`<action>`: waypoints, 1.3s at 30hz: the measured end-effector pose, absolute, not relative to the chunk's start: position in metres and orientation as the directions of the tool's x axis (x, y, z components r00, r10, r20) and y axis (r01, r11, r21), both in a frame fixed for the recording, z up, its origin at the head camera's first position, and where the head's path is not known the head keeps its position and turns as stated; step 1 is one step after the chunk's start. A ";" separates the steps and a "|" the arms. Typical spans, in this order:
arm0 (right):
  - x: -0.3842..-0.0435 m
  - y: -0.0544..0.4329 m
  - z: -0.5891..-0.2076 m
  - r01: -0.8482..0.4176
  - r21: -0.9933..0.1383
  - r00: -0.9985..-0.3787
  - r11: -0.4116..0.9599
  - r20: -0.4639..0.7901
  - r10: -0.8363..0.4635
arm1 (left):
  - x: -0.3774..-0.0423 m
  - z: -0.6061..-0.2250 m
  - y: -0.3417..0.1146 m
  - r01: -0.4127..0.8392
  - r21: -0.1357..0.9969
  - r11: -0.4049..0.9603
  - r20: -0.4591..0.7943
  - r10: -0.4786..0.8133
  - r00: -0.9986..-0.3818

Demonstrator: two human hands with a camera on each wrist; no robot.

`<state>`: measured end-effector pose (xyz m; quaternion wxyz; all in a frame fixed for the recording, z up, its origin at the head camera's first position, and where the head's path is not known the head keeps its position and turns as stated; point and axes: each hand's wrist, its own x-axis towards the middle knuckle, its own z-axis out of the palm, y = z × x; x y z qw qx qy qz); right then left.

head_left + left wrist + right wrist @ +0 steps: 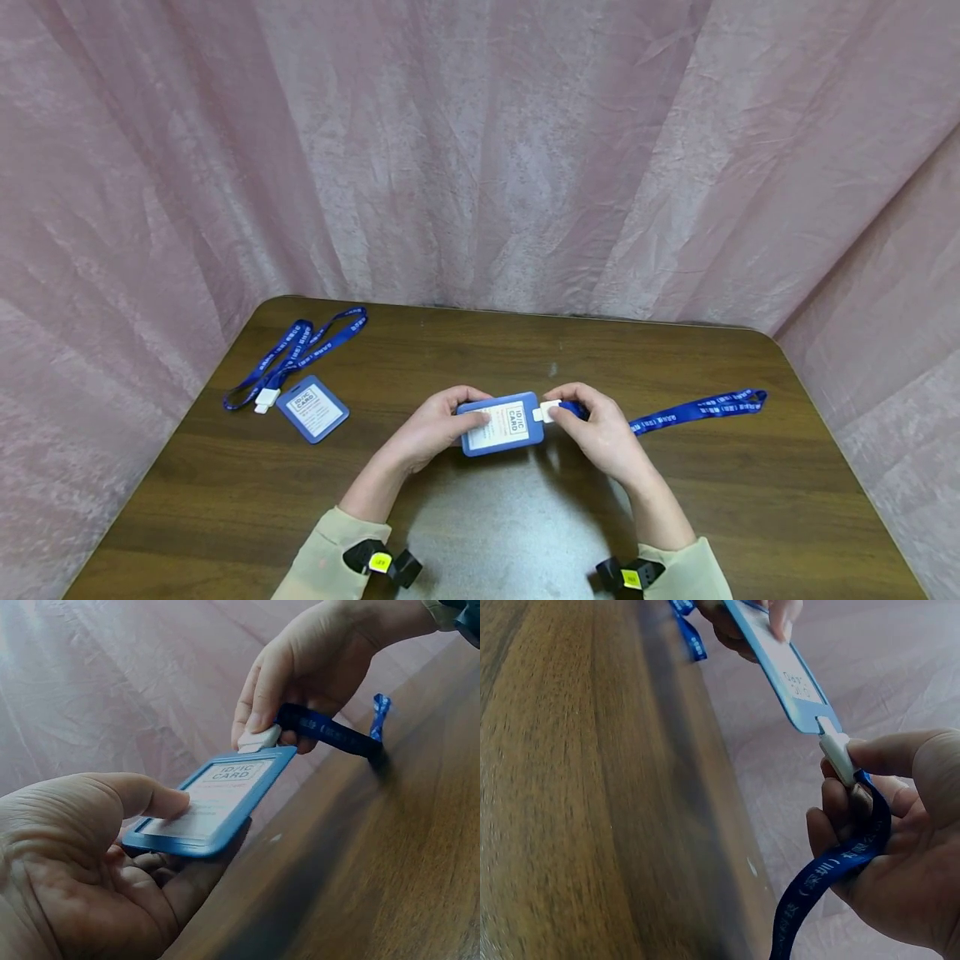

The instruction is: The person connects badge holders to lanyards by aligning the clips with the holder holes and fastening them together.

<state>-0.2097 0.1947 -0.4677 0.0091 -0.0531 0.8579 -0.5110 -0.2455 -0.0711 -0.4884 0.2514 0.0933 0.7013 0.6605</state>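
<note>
My left hand (438, 427) grips a blue badge holder (536, 425), thumb on the front over the white ID/IC card insert (202, 799). Between the thumb and fingers of my right hand (597, 429) is pinched the white plastic clip (838, 756) of a blue lanyard (697, 411). The clip's narrow tip meets the slot end of the badge holder in the right wrist view; whether it is fastened I cannot tell. From the right hand the printed strap trails to the right across the table.
On the left of the brown wooden table (420, 350) lies a second blue badge holder (312, 409). Beside it is another blue lanyard (300, 350) in loose loops, its white clip (266, 400) near the holder's corner. Pink curtains (480, 167) hang behind the table and along its sides.
</note>
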 end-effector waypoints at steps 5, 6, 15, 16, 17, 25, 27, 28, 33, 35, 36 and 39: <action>-0.210 0.197 -0.468 -0.089 -0.877 -0.994 0.472 0.050 -0.093 | -0.243 -0.489 -0.069 -0.133 0.972 0.195 -0.212 0.472 -0.856; -0.211 0.197 -0.469 -0.093 -0.878 -0.994 0.470 0.056 -0.092 | -0.243 -0.489 -0.068 -0.122 0.970 0.208 -0.210 0.477 -0.853; -0.212 0.197 -0.471 -0.097 -0.906 -0.995 0.412 0.083 -0.052 | -0.234 -0.494 -0.055 -0.138 0.972 0.190 -0.222 0.553 -0.803; -0.212 0.197 -0.471 -0.094 -0.909 -0.996 0.406 0.083 -0.045 | -0.233 -0.495 -0.053 -0.145 0.972 0.183 -0.224 0.558 -0.799; -0.212 0.198 -0.471 -0.092 -0.910 -0.996 0.403 0.082 -0.040 | -0.233 -0.496 -0.052 -0.149 0.973 0.177 -0.224 0.561 -0.797; -0.213 0.203 -0.470 -0.103 -0.909 -0.992 0.405 0.124 0.026 | -0.230 -0.502 -0.043 -0.218 0.968 0.127 -0.252 0.547 -0.798; -0.213 0.206 -0.467 -0.111 -0.918 -0.987 0.381 0.145 0.063 | -0.230 -0.502 -0.041 -0.230 0.966 0.120 -0.258 0.544 -0.799; -0.212 0.208 -0.465 -0.113 -0.924 -0.984 0.367 0.155 0.087 | -0.230 -0.502 -0.041 -0.233 0.965 0.118 -0.259 0.542 -0.800; -0.203 0.222 -0.457 -0.069 -0.942 -0.963 0.328 0.149 0.225 | -0.229 -0.501 -0.039 -0.241 0.965 0.099 -0.256 0.532 -0.807; -0.199 0.226 -0.457 -0.027 -0.945 -0.968 0.325 0.106 0.229 | -0.228 -0.501 -0.039 -0.246 0.965 0.090 -0.255 0.535 -0.806; -0.196 0.227 -0.457 -0.001 -0.945 -0.975 0.328 0.074 0.211 | -0.228 -0.501 -0.039 -0.249 0.965 0.086 -0.256 0.536 -0.804; -0.190 0.228 -0.462 0.091 -0.935 -0.992 0.343 -0.055 0.112 | -0.227 -0.501 -0.038 -0.258 0.963 0.076 -0.258 0.538 -0.802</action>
